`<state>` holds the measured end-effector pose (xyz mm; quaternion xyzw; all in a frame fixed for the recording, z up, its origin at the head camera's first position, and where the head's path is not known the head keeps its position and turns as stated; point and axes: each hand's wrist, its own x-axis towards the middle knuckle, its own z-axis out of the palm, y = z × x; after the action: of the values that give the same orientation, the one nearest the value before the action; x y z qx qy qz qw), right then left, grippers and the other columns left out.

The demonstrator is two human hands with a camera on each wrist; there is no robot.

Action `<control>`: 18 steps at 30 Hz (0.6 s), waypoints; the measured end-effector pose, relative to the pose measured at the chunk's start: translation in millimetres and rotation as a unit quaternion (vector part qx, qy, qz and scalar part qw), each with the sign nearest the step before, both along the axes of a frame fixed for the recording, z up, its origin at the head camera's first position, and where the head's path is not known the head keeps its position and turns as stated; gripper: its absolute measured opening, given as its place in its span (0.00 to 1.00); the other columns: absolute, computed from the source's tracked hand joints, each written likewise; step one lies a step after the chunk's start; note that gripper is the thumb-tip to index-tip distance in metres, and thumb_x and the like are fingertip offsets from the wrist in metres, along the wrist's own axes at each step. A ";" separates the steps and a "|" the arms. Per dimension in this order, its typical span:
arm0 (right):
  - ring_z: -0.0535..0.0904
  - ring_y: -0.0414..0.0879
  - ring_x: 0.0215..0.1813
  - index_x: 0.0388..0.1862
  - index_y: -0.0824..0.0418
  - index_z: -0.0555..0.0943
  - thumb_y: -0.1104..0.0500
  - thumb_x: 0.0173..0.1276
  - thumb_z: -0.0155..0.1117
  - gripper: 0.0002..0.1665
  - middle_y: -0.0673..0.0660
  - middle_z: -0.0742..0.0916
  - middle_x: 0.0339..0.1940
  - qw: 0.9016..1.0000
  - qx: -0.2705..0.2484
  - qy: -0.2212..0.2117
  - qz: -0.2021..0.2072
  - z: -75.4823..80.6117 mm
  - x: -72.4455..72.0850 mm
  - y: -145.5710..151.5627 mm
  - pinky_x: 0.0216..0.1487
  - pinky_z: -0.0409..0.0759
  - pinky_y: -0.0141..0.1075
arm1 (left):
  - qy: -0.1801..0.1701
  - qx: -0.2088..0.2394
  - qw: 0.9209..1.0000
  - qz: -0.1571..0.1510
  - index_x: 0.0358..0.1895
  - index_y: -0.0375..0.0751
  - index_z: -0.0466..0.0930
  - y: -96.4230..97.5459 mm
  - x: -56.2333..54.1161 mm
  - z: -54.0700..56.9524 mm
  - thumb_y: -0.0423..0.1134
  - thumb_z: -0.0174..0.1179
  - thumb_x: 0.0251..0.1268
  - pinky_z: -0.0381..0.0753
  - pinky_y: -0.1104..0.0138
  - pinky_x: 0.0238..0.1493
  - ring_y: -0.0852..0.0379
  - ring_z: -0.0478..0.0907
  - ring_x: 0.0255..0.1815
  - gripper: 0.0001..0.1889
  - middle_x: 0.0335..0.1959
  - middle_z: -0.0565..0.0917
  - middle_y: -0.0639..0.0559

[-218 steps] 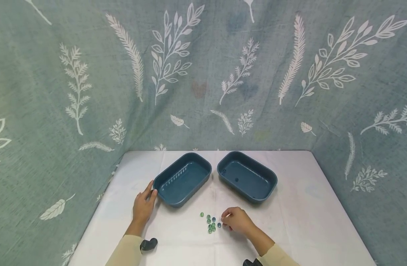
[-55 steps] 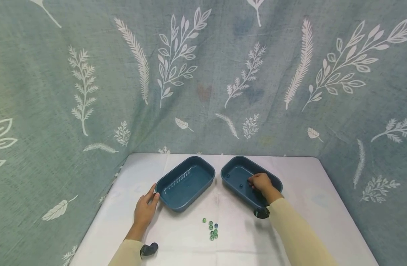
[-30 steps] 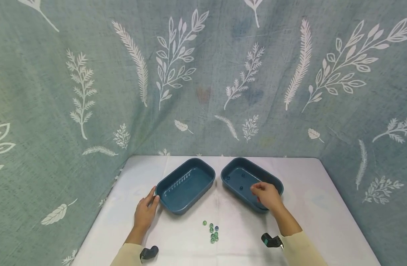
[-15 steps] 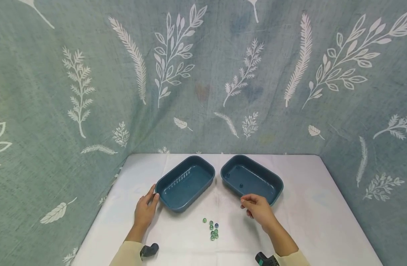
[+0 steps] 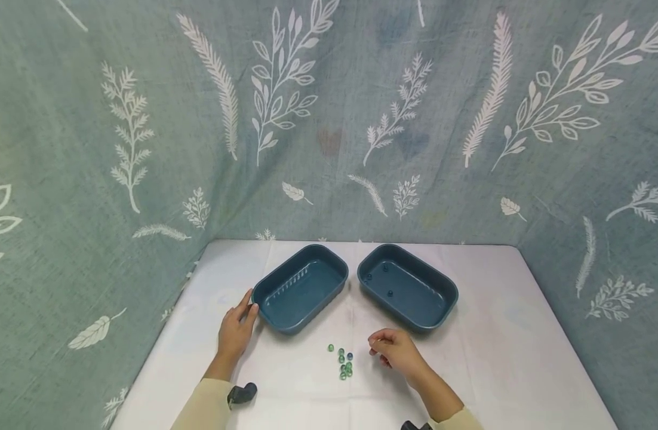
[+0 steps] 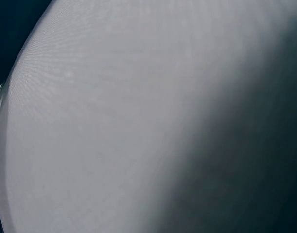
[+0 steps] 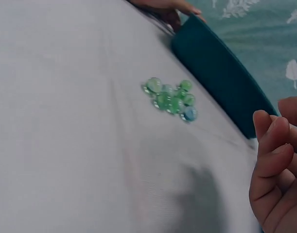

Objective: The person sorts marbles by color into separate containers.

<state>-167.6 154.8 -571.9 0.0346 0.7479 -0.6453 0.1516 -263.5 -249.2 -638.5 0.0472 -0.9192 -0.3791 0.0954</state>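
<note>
My left hand (image 5: 236, 334) rests at the near-left end of the left blue tray (image 5: 267, 328), with thumb and fingers touching its rim. A loose group of green marbles (image 5: 349, 365) lies on the white cloth, with one blue marble (image 5: 350, 356) at its right side. To the right of the marbles, my right hand (image 5: 399, 352) hovers above the cloth. In the right wrist view, its fingers (image 7: 274, 160) are loosely bent with nothing seen between them. A few dark-looking marbles (image 5: 390, 293) lie in the right blue tray (image 5: 448, 310). The left wrist view shows mostly blurred cloth.
The two trays stand angled toward each other at the back of the cloth-covered table (image 5: 501, 334), with a narrow gap between them. A leaf-patterned green curtain (image 5: 329, 197) encloses the back and sides.
One blue marble has gone from the group on the cloth. My right hand went into the right tray, left a marble there and came back toward the group. My left hand stayed put.
</note>
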 end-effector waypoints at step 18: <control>0.73 0.40 0.21 0.43 0.67 0.82 0.61 0.70 0.61 0.10 0.55 0.86 0.27 0.999 0.038 0.003 0.034 -20.2 3.1 -35.2 0.21 0.72 0.30 | -0.002 -0.006 1.000 -0.002 0.75 0.59 0.60 -0.1 1.6 3.6 0.66 0.44 0.71 0.44 0.49 0.74 0.39 0.60 0.71 0.33 0.66 0.72 0.45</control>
<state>-164.4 119.6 -592.1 0.0129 0.7730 -0.6113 0.1694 -261.8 -249.4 -634.8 0.0452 -0.9218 -0.3736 0.0927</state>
